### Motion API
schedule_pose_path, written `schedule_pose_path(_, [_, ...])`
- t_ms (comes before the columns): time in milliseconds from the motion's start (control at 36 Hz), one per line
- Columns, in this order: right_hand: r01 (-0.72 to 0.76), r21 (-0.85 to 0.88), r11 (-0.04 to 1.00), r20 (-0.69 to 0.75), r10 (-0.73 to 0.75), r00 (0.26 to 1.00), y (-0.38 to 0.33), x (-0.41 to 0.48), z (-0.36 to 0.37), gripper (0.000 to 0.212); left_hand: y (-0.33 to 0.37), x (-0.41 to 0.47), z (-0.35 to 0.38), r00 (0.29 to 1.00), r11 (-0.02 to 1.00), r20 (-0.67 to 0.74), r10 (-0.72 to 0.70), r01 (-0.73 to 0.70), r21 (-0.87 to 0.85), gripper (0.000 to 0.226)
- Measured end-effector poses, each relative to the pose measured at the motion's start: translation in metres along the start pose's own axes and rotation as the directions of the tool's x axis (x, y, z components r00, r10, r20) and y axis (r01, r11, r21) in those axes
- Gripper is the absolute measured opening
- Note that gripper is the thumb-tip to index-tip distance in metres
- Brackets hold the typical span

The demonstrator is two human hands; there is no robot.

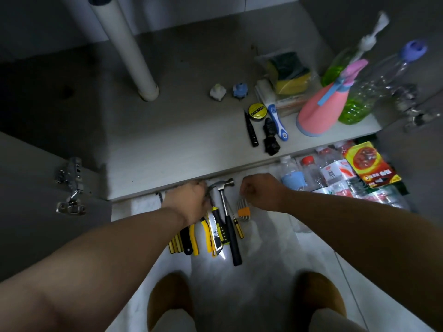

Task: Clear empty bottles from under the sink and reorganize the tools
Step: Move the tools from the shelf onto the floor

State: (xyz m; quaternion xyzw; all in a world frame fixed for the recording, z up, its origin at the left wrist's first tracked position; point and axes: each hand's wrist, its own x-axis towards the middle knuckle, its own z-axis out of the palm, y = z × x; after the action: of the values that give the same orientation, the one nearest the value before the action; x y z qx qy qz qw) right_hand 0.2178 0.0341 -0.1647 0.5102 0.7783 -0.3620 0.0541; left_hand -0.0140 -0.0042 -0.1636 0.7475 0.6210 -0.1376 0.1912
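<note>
**Under-sink cabinet and floor: tools, bottles, two hands**

Head view. On the floor tile, laid side by side with upper ends against the front edge of the cabinet base (167, 144): yellow-handled pliers (193, 238), utility knife (214, 233), hammer (230, 226), small screwdriver (239, 227), hex key set (242, 211). Over the upper ends of the pliers and utility knife, just beside the hammer head: left hand (189, 202), fingers curled under and hidden, grip impossible to tell. At the right end of the row: right hand (260, 190), fisted, fingers closed together on the upper ends of the hex key set. On the floor below the right end of that front edge: empty bottles (318, 171) in a heap, printed packet (370, 164) on top. On the cabinet base, toward its right edge: pink spray bottle (321, 109), green bottle (352, 111), pack of sponges (287, 73). Nearer the front edge: tape roll (256, 111), black torch (271, 137), blue-handled scrubber (275, 118). Toward the back left corner: white pipe (129, 49), upright
</note>
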Motion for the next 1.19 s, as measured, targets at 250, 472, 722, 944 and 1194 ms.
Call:
schedule_pose_path(250, [-0.068,-0.057,0.996,-0.596,0.021,0.803,0.004,-0.009,-0.043,0.011,0.066,0.031,-0.041,0.931,0.93,-0.34,0.134,-0.237,-0.281,0.019])
schedule_pose_path(472, [-0.22,0.223,0.95,-0.683,0.313,0.659,0.029,0.014,-0.046,0.032,0.094,0.082,-0.052,0.956,0.881,-0.288,0.054,-0.181,-0.437,0.057])
schedule_pose_path(722, [-0.249,0.27,0.93,-0.573,0.363,0.735,0.038,0.02,-0.047,0.02,0.093,0.09,-0.05,0.921,0.917,-0.389,0.016,-0.168,-0.361,0.02])
schedule_pose_path(944, [0.001,0.075,0.997,-0.446,0.033,0.894,0.047,-0.019,-0.02,0.018,0.079,0.057,-0.041,0.926,0.891,-0.364,0.102,-0.248,-0.38,0.012])
schedule_pose_path(1194, [-0.092,-0.096,0.991,-0.107,0.081,0.991,0.048,-0.026,0.02,0.026,0.022,0.003,-0.002,0.974,0.894,-0.049,0.223,-0.224,-0.388,0.033])
